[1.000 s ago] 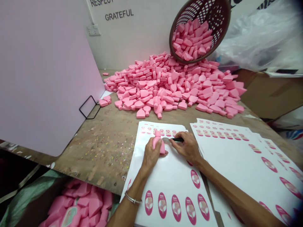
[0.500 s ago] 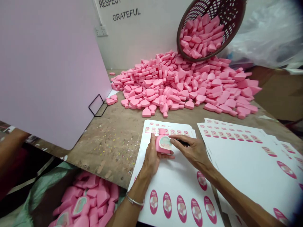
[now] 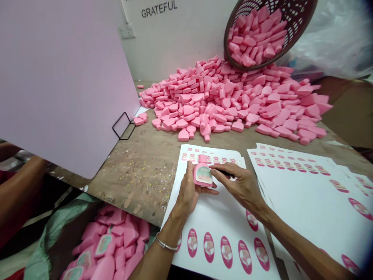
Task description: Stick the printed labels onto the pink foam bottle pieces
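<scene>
Your left hand (image 3: 188, 190) cradles a pink bottle (image 3: 200, 171), thumb along the near edge and fingers passing behind and under the base. The bottle sits upright, tipped back a little, its face with the label (image 3: 204, 177) turned toward you. Your right hand (image 3: 240, 182) grips a dark tool (image 3: 230, 174) among its curled fingers, while its thumb and forefinger meet the label's edge just beside your left hand's hold. The tool's tip is hidden behind those fingers, so its exact shape is hard to tell.

The bottle looks light and fairly stiff, likely hollow plastic, with a smooth skin that may slide if your palm is damp. It hardly seems fragile; the label is the delicate part, thin and probably easy to crease or smear along its rim. Your best hold is on the narrow sides or under the base, as your left hand has it; the short neck should serve too, but that gives less control against twisting.

Below both hands lie printed sheets (image 3: 215, 214), thin and easily shifted by a wrist. Beyond your hands rises the heap (image 3: 227, 103) of similar pink pieces.
</scene>
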The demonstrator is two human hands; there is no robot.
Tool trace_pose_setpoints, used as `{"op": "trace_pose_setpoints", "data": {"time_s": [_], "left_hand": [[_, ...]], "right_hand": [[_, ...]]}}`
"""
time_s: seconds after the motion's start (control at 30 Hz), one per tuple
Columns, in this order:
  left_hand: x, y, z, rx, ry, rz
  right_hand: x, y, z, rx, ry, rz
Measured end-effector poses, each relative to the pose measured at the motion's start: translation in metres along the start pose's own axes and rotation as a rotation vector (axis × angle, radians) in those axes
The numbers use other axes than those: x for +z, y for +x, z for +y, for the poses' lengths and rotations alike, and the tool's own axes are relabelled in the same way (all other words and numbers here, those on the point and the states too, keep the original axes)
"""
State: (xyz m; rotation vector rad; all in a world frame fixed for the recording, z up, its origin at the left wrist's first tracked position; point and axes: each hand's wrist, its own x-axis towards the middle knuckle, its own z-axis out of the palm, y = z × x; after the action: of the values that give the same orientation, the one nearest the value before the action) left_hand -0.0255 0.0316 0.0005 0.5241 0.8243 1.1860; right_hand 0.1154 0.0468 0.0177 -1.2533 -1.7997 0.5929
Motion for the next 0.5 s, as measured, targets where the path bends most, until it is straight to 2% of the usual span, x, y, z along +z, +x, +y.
{"op": "trace_pose_setpoints", "data": {"time_s": [0.2, 0.5], "left_hand": [[0.000, -0.003, 0.004, -0.005, -0.001, -0.037], [0.000, -0.010, 0.009, 0.092, 0.100, -0.191]], "right_hand": [[0.000, 0.001, 0.000, -0.049, -0.039, 0.012], [0.000, 0.001, 0.002, -0.162, -0.125, 0.034]]}}
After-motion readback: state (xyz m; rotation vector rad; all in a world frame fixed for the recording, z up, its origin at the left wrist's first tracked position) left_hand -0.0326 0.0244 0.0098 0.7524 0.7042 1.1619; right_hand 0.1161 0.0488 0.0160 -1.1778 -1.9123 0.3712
